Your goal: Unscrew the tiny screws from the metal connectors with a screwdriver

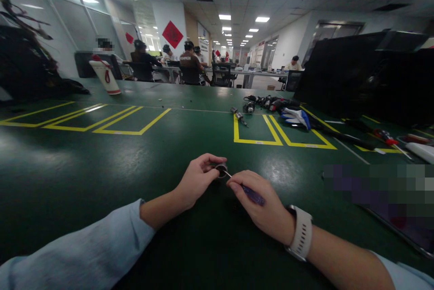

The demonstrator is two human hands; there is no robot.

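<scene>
**Metal ring [221, 170] pinched over the green table, screwdriver tip sitting in it**

And we are looking at both hands working close together near the front edge of the green table [101, 163]. The left hand [196, 181] is curling in from the left, thumb and fingertips closing tightly around the metal ring and holding it just above the tabletop (a small, shiny, cylinder-like piece, too small to read in any detail). The right hand [261, 206] is wrapping around a purple-handled screwdriver [249, 193], fingers folded fully over the handle, and its thin shaft is pointing up and left so that the tip is meeting the ring's opening. Whether the tip is seated on anything inside, I cannot tell. A white watch [300, 233] is sitting on the right wrist, and pale blue sleeves are covering both forearms.

Further back, yellow tape boxes [257, 141] are marking the table. A small metal part [239, 116] is lying at the far edge of one box, with a cluster of dark parts [261, 101] and a blue-and-white glove [296, 117] just beyond. A red-handled tool [386, 135] is lying off to the right, black monitors [356, 73] are standing behind it, and a white container [105, 77] is standing far left. Other people [190, 66] are sitting at distant desks.
</scene>
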